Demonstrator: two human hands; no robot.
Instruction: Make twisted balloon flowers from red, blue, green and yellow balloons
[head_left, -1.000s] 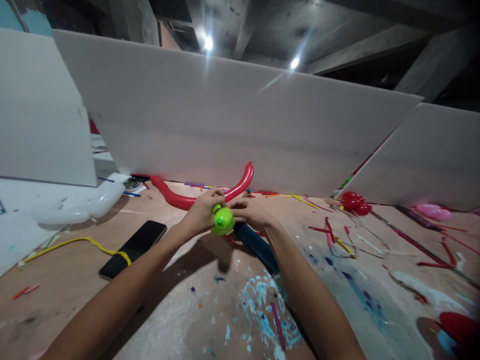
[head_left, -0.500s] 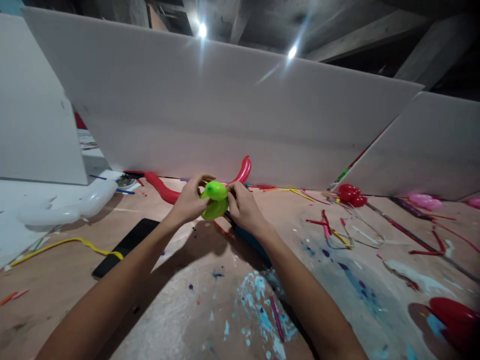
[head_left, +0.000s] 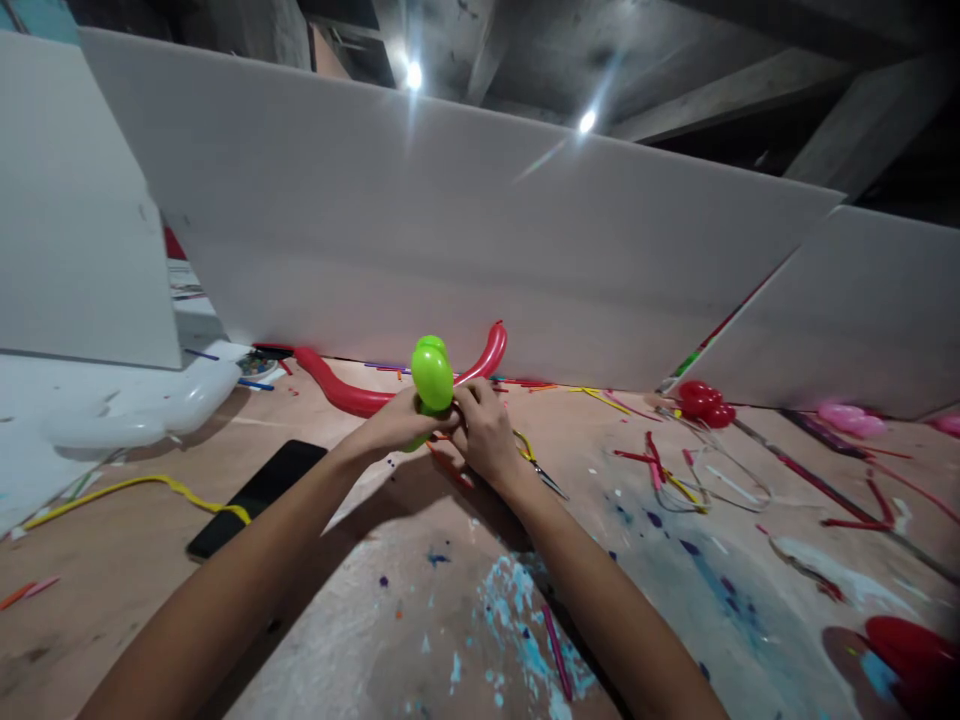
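My left hand (head_left: 401, 424) is closed around the lower part of a bright green balloon (head_left: 433, 376), whose rounded bubbles stand up above the fingers. My right hand (head_left: 484, 430) has its fingers pinched together against the balloon's lower right side; the exact spot they grip is hidden. Behind both hands a long red balloon (head_left: 360, 402) lies curved on the table, its right end raised toward the white board. Scissors (head_left: 536, 462) with yellow handles lie just right of my right hand.
A black phone (head_left: 259, 495) and a yellow deflated balloon (head_left: 142, 482) lie left, near a white balloon (head_left: 180, 405). A tall white board (head_left: 480, 240) stands behind. Red balloon bubbles (head_left: 701, 402), balloon scraps (head_left: 656, 465) and a purple deflated balloon (head_left: 556, 652) lie toward the right.
The green balloon has turned more upright, and my left hand has moved below its top bubbles. A dark blue object under my right hand is out of sight; the scissors now show.
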